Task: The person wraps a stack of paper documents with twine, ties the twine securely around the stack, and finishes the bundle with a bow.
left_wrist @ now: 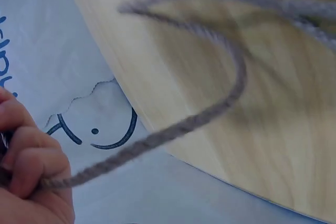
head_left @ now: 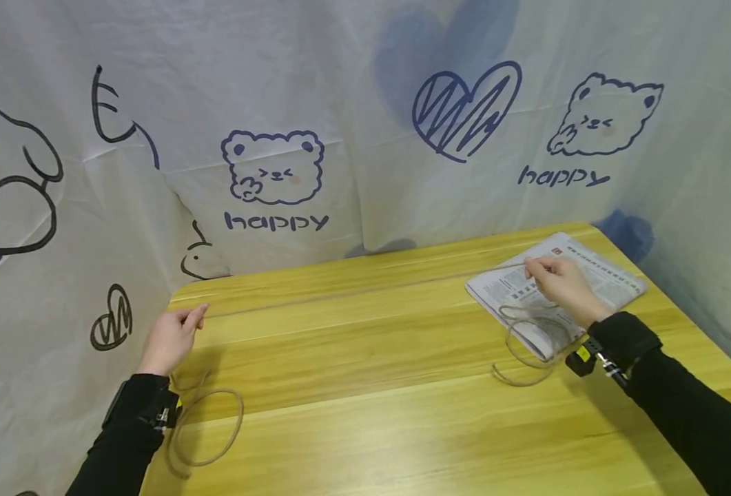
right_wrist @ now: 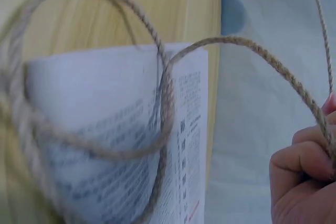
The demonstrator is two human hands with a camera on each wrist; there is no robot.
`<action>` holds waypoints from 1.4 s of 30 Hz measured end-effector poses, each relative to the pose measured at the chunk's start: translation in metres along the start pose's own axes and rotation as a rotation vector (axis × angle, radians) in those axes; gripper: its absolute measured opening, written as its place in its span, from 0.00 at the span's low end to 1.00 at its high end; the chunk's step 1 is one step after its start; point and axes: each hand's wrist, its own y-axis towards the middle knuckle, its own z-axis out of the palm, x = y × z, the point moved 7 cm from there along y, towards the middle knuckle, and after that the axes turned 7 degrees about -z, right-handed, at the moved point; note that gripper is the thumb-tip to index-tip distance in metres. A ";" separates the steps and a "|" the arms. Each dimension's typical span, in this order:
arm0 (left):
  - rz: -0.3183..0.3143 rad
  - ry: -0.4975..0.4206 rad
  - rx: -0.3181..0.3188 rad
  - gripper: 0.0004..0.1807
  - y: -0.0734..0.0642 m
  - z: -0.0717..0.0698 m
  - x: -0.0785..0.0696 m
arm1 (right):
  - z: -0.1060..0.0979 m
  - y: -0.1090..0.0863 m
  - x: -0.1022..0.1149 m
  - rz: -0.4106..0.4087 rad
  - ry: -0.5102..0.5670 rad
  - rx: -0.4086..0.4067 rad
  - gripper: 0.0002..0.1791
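Note:
A thin brown twine rope runs stretched in a nearly straight line between my two hands, above the wooden table. My left hand grips one part of it at the table's left side, fingers curled round it. From that hand a loose tail curves down into a loop near the left wrist. The right hand pinches the rope over a folded newspaper. Below this hand a second loose tail hangs in coils, partly over the newspaper and partly over the table.
The yellow wood-grain table has a rounded corner at the back left. Behind it and along both sides hangs a pale cloth with drawn bears, hearts and lettering. The newspaper lies at the table's back right.

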 end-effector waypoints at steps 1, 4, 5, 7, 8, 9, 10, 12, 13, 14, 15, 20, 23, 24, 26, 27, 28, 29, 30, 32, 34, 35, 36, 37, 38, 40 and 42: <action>-0.011 0.008 -0.015 0.33 0.002 -0.002 0.001 | 0.002 0.001 0.001 0.008 -0.011 -0.002 0.29; -0.071 0.017 -0.024 0.34 0.006 -0.006 -0.002 | 0.008 0.005 0.005 0.043 -0.021 -0.004 0.29; -0.098 0.000 -0.020 0.34 0.008 -0.006 -0.002 | 0.011 0.007 0.007 0.050 0.006 0.009 0.28; -0.146 -0.044 -0.006 0.33 0.013 -0.004 -0.004 | 0.019 0.012 0.011 0.090 0.113 0.043 0.26; -0.173 -0.082 0.012 0.32 0.015 -0.001 -0.006 | 0.024 0.014 0.012 0.113 0.193 0.067 0.23; -0.198 -0.133 0.033 0.31 0.017 0.003 -0.007 | 0.030 0.015 0.013 0.139 0.289 0.096 0.21; -0.220 -0.191 0.051 0.30 0.019 0.007 -0.008 | 0.036 0.017 0.014 0.171 0.383 0.119 0.18; -0.262 -0.310 0.082 0.28 0.023 0.016 -0.011 | 0.045 0.020 0.015 0.232 0.551 0.146 0.14; -0.282 -0.372 0.091 0.26 0.025 0.020 -0.013 | 0.049 0.021 0.016 0.256 0.609 0.152 0.13; -0.299 -0.425 0.099 0.25 0.027 0.025 -0.016 | 0.053 0.023 0.016 0.273 0.657 0.154 0.13; -0.307 -0.466 0.105 0.25 0.028 0.029 -0.018 | 0.055 0.024 0.016 0.286 0.687 0.145 0.14; -0.177 -0.329 0.243 0.30 0.024 0.050 -0.036 | 0.062 0.027 0.022 0.185 0.479 0.172 0.32; -0.025 -0.138 0.312 0.31 0.015 0.059 -0.041 | 0.063 0.022 0.029 0.056 0.188 0.173 0.37; 0.006 -0.090 0.317 0.32 0.012 0.060 -0.041 | 0.063 0.019 0.032 0.010 0.115 0.162 0.37; 0.049 -0.036 0.310 0.31 0.005 0.060 -0.039 | 0.060 0.012 0.038 -0.080 -0.016 0.120 0.35; 0.068 -0.007 0.303 0.29 0.000 0.059 -0.038 | 0.058 0.008 0.040 -0.123 -0.068 0.097 0.34; 0.082 0.014 0.300 0.27 -0.005 0.058 -0.036 | 0.056 0.003 0.043 -0.173 -0.114 0.071 0.31; 0.093 0.038 0.300 0.24 -0.010 0.056 -0.035 | 0.053 -0.002 0.046 -0.224 -0.150 0.054 0.28; 0.107 0.064 0.300 0.21 -0.016 0.053 -0.033 | 0.051 -0.008 0.049 -0.273 -0.186 0.044 0.24; 0.132 0.119 0.326 0.16 -0.027 0.050 -0.030 | 0.049 -0.021 0.053 -0.357 -0.272 0.062 0.17; 0.150 0.179 0.377 0.13 -0.039 0.049 -0.026 | 0.051 -0.035 0.055 -0.446 -0.368 0.125 0.11; 0.159 0.203 0.408 0.14 -0.045 0.050 -0.024 | 0.054 -0.041 0.055 -0.484 -0.400 0.173 0.10; 0.163 0.213 0.445 0.15 -0.051 0.051 -0.022 | 0.057 -0.048 0.055 -0.519 -0.431 0.221 0.10; 0.174 0.224 0.472 0.16 -0.056 0.053 -0.020 | 0.060 -0.054 0.053 -0.540 -0.459 0.268 0.11; 0.178 0.228 0.496 0.17 -0.061 0.054 -0.018 | 0.063 -0.060 0.052 -0.555 -0.482 0.312 0.13; 0.199 0.222 0.525 0.18 -0.068 0.058 -0.014 | 0.069 -0.068 0.047 -0.569 -0.509 0.375 0.16; 0.220 0.198 0.546 0.17 -0.074 0.061 -0.012 | 0.074 -0.075 0.039 -0.548 -0.504 0.430 0.18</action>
